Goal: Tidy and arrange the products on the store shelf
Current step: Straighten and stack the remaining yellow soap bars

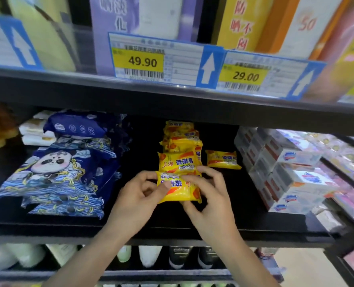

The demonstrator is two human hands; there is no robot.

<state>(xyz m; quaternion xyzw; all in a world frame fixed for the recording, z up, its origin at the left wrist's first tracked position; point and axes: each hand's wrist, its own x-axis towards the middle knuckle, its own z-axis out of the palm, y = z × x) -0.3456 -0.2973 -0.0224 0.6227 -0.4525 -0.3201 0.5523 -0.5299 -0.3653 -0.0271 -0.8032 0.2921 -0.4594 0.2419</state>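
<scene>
At the left of the black shelf (pixel 254 226) lies a stack of dark blue wet-wipe packs (pixel 58 179) printed with a cartoon panda and waves, a small "50" on the top one. Next, the left hand (pixel 138 201) pinches the left end of a yellow soap bar (pixel 179 188), thumb on its face. The bar lies with its long axis across the shelf and is turned upside down to the viewer, its "Sulfur Soap" lettering inverted. The right hand (pixel 209 195) grips its right end, fingers curled over the top edge. Just behind runs a row of yellow soap bars (pixel 179 146), the nearest reading "Sulfur Soap" upright. A single yellow bar (pixel 222 159) lies apart, beside stacked white soap boxes (pixel 285 170). Above, price tags read 49.90 (pixel 143 62) and 29.00 (pixel 245 76).
</scene>
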